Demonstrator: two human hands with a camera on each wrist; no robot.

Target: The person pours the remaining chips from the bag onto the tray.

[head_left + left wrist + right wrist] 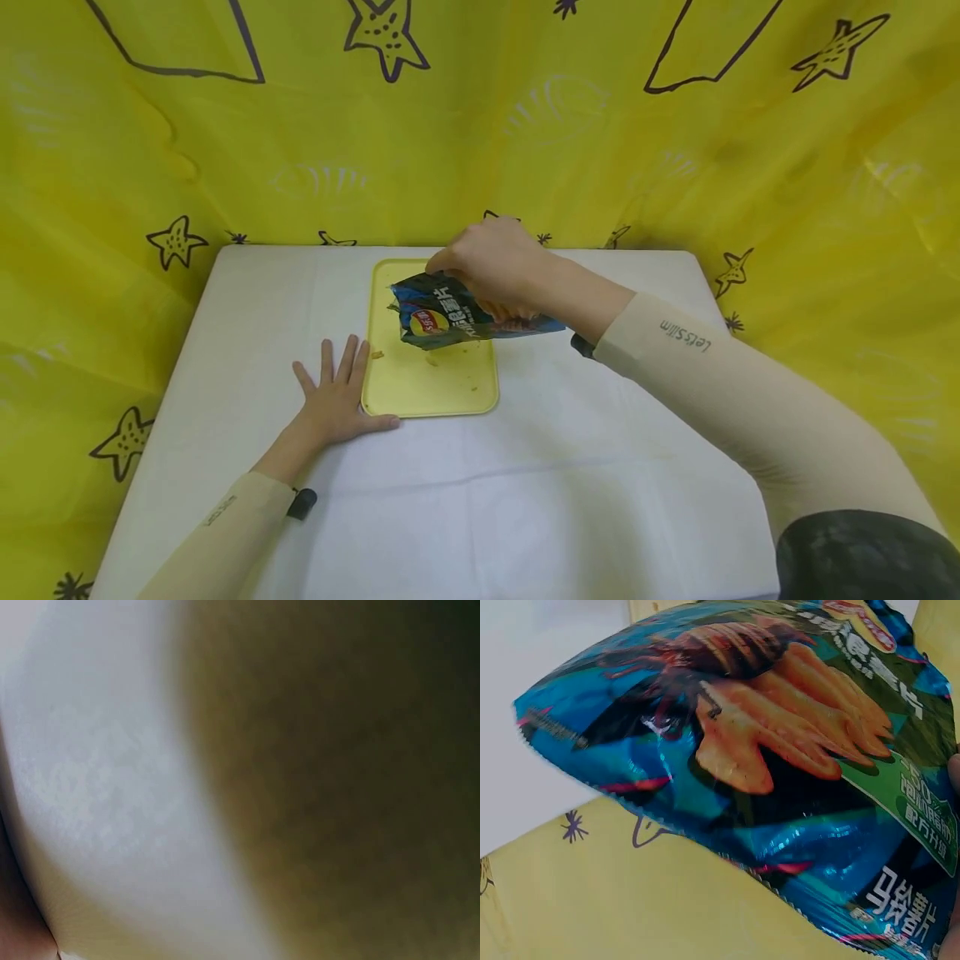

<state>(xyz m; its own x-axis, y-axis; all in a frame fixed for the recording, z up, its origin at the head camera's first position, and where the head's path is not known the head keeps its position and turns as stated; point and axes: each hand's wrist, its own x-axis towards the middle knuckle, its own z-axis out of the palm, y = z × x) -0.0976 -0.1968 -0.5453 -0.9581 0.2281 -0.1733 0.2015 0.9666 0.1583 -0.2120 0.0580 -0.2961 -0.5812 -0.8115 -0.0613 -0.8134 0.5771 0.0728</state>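
Note:
My right hand [495, 258] grips a dark blue-green bag of potato chips [429, 321] along its upper edge. The bag is tilted over a yellow tray [427, 396], its left end above the tray and its right end past the tray's right side. In the right wrist view the printed chip bag [780, 787] fills most of the picture, with a bit of finger at the right edge. My left hand [336, 408] lies flat on the white cloth with fingers spread, index finger and thumb around the tray's near left corner. The left wrist view is blurred.
Small chip pieces [377, 355] lie on the tray. Beneath it, a white cloth [525, 500] covers the table. A yellow curtain [465, 150] with drawn stars hangs close behind the table's far edge and along both sides.

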